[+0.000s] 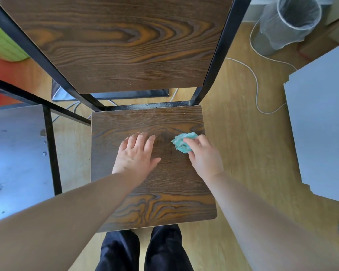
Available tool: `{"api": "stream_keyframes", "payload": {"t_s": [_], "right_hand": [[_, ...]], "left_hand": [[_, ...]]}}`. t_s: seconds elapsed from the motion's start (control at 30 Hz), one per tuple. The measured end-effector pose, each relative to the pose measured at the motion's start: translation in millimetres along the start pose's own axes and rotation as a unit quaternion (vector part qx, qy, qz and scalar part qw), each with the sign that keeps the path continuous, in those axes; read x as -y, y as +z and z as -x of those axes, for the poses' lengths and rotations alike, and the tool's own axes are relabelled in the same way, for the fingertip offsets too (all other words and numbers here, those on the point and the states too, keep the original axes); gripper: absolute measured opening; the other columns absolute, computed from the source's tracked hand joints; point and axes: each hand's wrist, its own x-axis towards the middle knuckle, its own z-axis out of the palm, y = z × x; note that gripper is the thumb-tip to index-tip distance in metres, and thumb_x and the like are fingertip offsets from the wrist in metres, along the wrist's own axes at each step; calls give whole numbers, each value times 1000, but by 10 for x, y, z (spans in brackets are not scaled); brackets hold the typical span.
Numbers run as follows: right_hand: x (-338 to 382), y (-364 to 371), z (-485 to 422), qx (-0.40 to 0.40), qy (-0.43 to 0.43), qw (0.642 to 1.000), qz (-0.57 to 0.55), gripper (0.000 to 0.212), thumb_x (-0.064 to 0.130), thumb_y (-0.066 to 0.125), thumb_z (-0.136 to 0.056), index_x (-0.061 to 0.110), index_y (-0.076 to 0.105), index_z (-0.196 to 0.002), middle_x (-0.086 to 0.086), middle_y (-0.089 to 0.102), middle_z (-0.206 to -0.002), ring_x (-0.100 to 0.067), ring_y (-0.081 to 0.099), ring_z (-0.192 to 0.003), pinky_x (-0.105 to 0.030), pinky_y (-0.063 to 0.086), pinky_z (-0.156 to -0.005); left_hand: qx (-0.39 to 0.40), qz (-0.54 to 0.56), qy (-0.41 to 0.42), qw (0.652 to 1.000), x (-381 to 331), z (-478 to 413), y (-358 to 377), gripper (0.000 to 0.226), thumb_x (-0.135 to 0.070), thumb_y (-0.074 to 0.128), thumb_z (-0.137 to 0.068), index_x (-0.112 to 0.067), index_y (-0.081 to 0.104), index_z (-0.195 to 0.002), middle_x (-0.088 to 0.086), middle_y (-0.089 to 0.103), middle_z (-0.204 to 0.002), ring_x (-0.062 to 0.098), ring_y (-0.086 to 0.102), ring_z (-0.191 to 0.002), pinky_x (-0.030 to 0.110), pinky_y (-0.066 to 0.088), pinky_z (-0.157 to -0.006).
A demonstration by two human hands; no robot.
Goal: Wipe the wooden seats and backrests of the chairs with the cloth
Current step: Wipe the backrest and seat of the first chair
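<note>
Though bunched in right hand (205,157), cloth (181,142) aslant across seat (155,192).

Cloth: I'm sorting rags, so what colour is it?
The cloth is teal green, seen in the head view.

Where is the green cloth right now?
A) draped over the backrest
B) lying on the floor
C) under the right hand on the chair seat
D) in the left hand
C: the right hand grips the bunched cloth against the seat; the left hand lies flat, empty.
</note>
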Motion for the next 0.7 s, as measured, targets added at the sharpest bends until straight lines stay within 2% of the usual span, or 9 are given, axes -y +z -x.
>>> {"api": "stream_keyframes", "payload": {"t_s": [0.07, 0.13, 0.23, 0.27, 0.33, 0.4, 0.5, 0.57, 0.7], "right_hand": [[5, -8, -32, -7, 8, 1000, -22, 40, 14, 69, -86, 23, 62, -124, -1, 56, -112, -19, 59, -92, -27, 56, -71], [18, -23, -61, -17, 39, 995, -91, 34, 8, 67, -87, 20, 68, -119, 1, 58, -111, -17, 60, -92, -19, 50, -72], [61, -117, -137, -24, 143, 957, -251, 34, 1, 59, -90, 19, 71, -116, 3, 59, -109, -11, 60, -92, -4, 45, -71], [70, -171, -168, -10, 184, 932, -311, 35, 1, 58, -91, 21, 71, -116, 5, 59, -109, -11, 63, -92, -6, 49, -71], [52, -288, -237, 47, 259, 871, -415, 37, 2, 58, -91, 24, 69, -119, 8, 63, -108, -14, 71, -84, -19, 58, -71], [17, -389, -293, 107, 294, 832, -457, 39, 2, 59, -89, 24, 68, -120, 3, 69, -108, -14, 73, -75, -31, 61, -71], [-49, -445, -342, 117, 275, 866, -400, 38, 4, 59, -88, 29, 66, -116, 4, 70, -101, -12, 72, -69, -25, 59, -62], [-76, -444, -368, 79, 252, 904, -335, 32, 7, 60, -89, 31, 64, -110, 8, 67, -97, -12, 69, -74, -22, 57, -58], [-114, -343, -395, -16, 147, 977, -156, 28, 8, 58, -91, 23, 65, -114, 4, 55, -106, -14, 58, -84, -19, 50, -65]], "left_hand": [[1, 5, -2, 1000, 7, -3, -7, 71, -61, 35, -95, -19, 20, -151, 5, 28, -151, 28, 28, -138, 41, 26, -113], [0, 8, -4, 1000, 22, -3, -20, 71, -60, 35, -95, -19, 20, -151, 5, 28, -151, 28, 28, -138, 42, 26, -114], [0, 5, -4, 1000, 46, -2, -50, 71, -61, 33, -95, -19, 17, -151, 5, 26, -151, 27, 26, -138, 41, 26, -114], [-2, 6, -5, 1000, 55, -2, -57, 71, -61, 33, -96, -20, 17, -151, 5, 26, -151, 27, 26, -139, 41, 26, -114], [-5, 9, -5, 1000, 75, -2, -69, 71, -60, 33, -96, -19, 18, -151, 5, 26, -151, 27, 26, -139, 42, 26, -114], [-4, 7, -6, 1000, 102, 1, -67, 70, -60, 33, -96, -19, 17, -151, 5, 25, -152, 27, 25, -139, 42, 26, -114], [0, 7, -8, 1000, 153, 6, -52, 71, -61, 31, -96, -19, 15, -151, 5, 24, -152, 28, 23, -140, 42, 25, -114], [1, 12, -11, 1000, 175, 15, -47, 70, -60, 31, -96, -19, 17, -151, 6, 25, -152, 28, 24, -140, 42, 25, -114], [3, 8, -10, 1000, 187, 64, -12, 71, -61, 32, -96, -19, 17, -151, 6, 25, -152, 27, 24, -140, 41, 25, -114]]}}
